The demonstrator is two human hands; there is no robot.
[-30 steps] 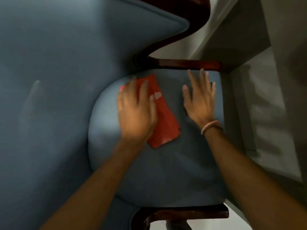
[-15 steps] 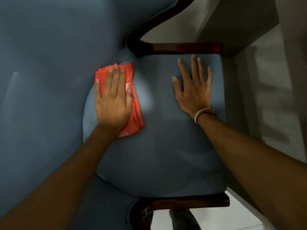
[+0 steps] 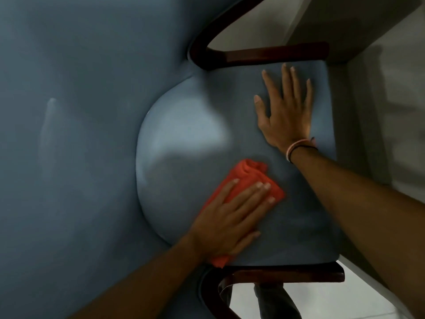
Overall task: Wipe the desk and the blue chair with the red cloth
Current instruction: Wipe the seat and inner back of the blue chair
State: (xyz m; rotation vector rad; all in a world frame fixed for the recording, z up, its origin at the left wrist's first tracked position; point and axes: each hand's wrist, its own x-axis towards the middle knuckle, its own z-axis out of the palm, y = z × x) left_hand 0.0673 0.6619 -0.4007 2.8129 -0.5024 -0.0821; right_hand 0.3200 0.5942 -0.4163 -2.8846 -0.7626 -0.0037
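Two flat hands on one blue chair (image 3: 188, 139): left hand (image 3: 230, 217) presses one red cloth (image 3: 250, 178), right hand (image 3: 287, 113) empty.

You will find no legible text here. No label, brand, number or sign can be read on any surface in view.

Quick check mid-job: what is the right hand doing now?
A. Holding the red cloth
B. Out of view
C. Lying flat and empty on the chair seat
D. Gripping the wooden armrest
C: the right hand lies spread, palm down, on the blue chair seat; the left hand presses the red cloth.
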